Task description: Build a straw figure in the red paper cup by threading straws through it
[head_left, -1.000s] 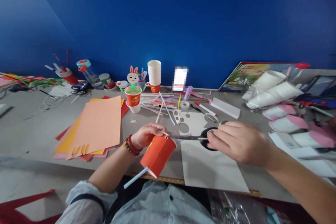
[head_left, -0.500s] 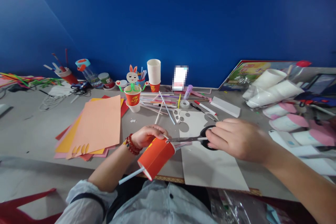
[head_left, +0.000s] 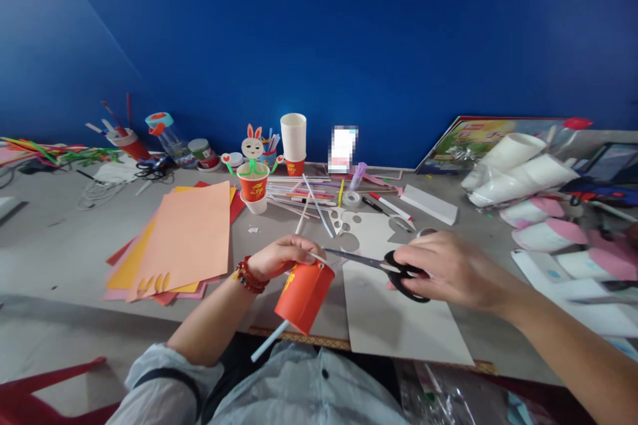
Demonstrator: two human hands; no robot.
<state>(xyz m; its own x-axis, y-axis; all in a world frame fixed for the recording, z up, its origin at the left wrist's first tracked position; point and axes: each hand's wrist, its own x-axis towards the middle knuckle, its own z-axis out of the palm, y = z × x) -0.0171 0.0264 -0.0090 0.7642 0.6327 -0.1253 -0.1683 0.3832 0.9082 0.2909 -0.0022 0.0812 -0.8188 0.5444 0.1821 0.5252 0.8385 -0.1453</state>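
Observation:
My left hand (head_left: 284, 257) grips a red paper cup (head_left: 305, 295) by its rim end, the cup tilted over the table's front edge. A pale straw (head_left: 270, 341) sticks out of the cup's lower end. Near my left fingertips a small hole or notch shows close to the cup's edge. My right hand (head_left: 443, 272) is closed round the black handles of a pair of scissors (head_left: 366, 260). The blades point left, their tips beside the cup's upper edge. Below the scissors lies a white sheet of paper (head_left: 399, 325) with round holes cut at its far end.
Coloured paper sheets (head_left: 192, 232) are stacked at left. Behind stand a rabbit figure (head_left: 252, 147) in a red cup, white stacked cups (head_left: 293, 136) and a blurred phone (head_left: 343, 149). Straws and pens (head_left: 304, 192) lie mid-table. Bagged cups (head_left: 523, 172) sit at right.
The scissors have drawn slightly back from the cup's edge, and their handles have spread apart and dropped lower. The cup has turned to a steeper tilt, its straw shifting right.

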